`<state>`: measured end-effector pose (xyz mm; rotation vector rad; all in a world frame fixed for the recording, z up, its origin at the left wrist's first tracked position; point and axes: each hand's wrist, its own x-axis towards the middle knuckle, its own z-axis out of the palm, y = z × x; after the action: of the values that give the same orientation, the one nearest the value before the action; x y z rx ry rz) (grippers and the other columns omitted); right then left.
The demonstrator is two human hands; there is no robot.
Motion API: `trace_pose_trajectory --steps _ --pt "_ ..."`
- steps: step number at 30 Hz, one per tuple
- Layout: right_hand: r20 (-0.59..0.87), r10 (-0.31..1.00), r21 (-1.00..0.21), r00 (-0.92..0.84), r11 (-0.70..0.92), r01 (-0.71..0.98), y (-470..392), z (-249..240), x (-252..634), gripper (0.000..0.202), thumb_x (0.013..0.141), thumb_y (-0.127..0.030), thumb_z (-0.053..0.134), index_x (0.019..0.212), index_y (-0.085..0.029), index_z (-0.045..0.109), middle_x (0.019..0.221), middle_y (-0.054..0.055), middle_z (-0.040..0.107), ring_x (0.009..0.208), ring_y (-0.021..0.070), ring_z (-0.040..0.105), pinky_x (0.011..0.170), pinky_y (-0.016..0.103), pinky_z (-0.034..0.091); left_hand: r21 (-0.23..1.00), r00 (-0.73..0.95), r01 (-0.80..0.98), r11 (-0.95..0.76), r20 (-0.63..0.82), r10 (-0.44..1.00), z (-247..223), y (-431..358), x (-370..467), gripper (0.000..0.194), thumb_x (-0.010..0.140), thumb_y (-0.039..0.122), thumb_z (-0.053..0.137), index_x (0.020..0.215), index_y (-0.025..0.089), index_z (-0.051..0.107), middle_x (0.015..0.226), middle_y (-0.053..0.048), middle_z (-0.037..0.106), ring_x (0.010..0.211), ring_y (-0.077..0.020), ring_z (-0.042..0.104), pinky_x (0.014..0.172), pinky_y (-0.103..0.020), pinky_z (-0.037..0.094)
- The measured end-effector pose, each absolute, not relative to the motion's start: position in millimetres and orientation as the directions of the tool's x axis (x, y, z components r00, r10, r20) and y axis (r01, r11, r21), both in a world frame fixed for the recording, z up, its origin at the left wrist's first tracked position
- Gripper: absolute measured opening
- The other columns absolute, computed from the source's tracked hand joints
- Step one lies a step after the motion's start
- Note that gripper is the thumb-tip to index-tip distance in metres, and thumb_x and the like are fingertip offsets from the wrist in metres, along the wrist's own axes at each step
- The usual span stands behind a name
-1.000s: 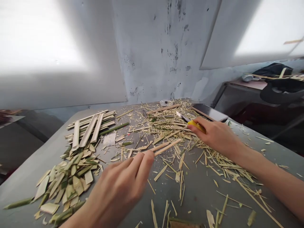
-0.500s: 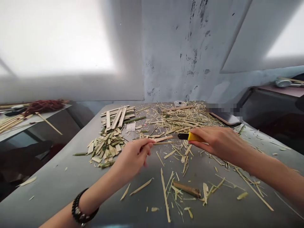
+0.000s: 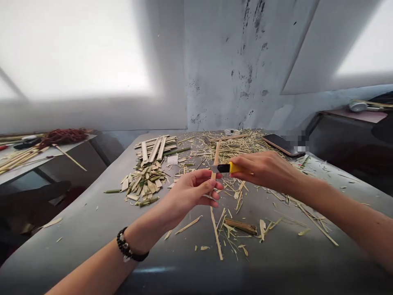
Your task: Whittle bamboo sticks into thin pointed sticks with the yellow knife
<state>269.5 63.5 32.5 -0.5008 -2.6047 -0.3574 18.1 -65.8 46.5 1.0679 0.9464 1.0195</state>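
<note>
Bamboo strip is up off the desk, pinched btwn thumb & fingers of our L hand, far end pointing away from us. Our R hand is closed around the yellow handle of a knife; its blade lies across the strip, just past our L thumb, tho we can't tell if it's biting in. Dark beaded bracelet circles our L wrist. Past our hands, thin shavings litter the desk, thickest toward the wall. Far side, L of ctr: stacked split lengths, w/ a heap of flat offcuts nearer us. Far R: dark-screened device lies flat beside the shavings. Closer to us, a short brown bamboo piece sits among loose slivers.
</note>
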Motion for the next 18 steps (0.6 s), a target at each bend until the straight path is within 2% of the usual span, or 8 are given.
trace_pose_trajectory --steps 4,7,11,14,18 --pt "0.489 0.289 0.134 -0.823 0.907 0.399 77 26 270 0.035 0.115 -0.049 0.042 0.113 -0.019 0.061 0.088 0.004 0.072 0.071 0.0171 0.065 0.061 0.031 0.034 0.96 0.334 -0.214 0.181 -0.102 0.937 44 -47 18 0.028 0.097 0.039 0.076 0.108 0.014 0.072 0.095 -0.004 0.068 0.074 -0.01 0.057 0.072 -0.025 0.05" --pt "0.507 0.311 0.092 -0.804 0.908 0.409 91 12 270 0.034 0.111 -0.049 0.049 0.116 -0.018 0.061 0.088 0.004 0.073 0.071 0.0173 0.065 0.062 0.03 0.036 0.952 0.377 -0.233 0.197 -0.098 0.921 39 -30 19 0.027 0.098 0.038 0.076 0.103 0.012 0.072 0.092 -0.004 0.067 0.07 -0.0088 0.052 0.069 -0.023 0.043" --pt "0.503 0.372 0.027 -0.78 0.895 0.444 108 -2 263 0.024 0.108 -0.039 0.056 0.109 -0.017 0.066 0.088 0.003 0.072 0.072 0.0163 0.065 0.062 0.028 0.042 0.934 0.417 -0.289 0.212 -0.076 0.906 26 -12 23 0.03 0.097 0.042 0.077 0.1 0.013 0.069 0.085 -0.001 0.063 0.066 -0.0076 0.045 0.064 -0.021 0.036" --pt "0.488 0.414 -0.024 -0.769 0.887 0.462 114 -5 252 0.026 0.106 -0.041 0.062 0.098 -0.016 0.067 0.083 0.0 0.066 0.07 0.0148 0.061 0.064 0.028 0.048 0.914 0.444 -0.327 0.241 -0.077 0.893 16 -9 27 0.032 0.095 0.044 0.079 0.1 0.014 0.069 0.084 0.0 0.062 0.067 -0.0085 0.048 0.064 -0.021 0.036" --pt "0.486 0.425 -0.059 -0.764 0.887 0.457 115 -2 240 0.033 0.104 -0.045 0.064 0.087 -0.017 0.063 0.076 -0.002 0.059 0.066 0.0135 0.056 0.066 0.028 0.049 0.877 0.469 -0.388 0.283 -0.076 0.88 10 -18 36 0.032 0.093 0.044 0.081 0.097 0.015 0.069 0.079 0.0 0.063 0.067 -0.01 0.053 0.064 -0.023 0.039"
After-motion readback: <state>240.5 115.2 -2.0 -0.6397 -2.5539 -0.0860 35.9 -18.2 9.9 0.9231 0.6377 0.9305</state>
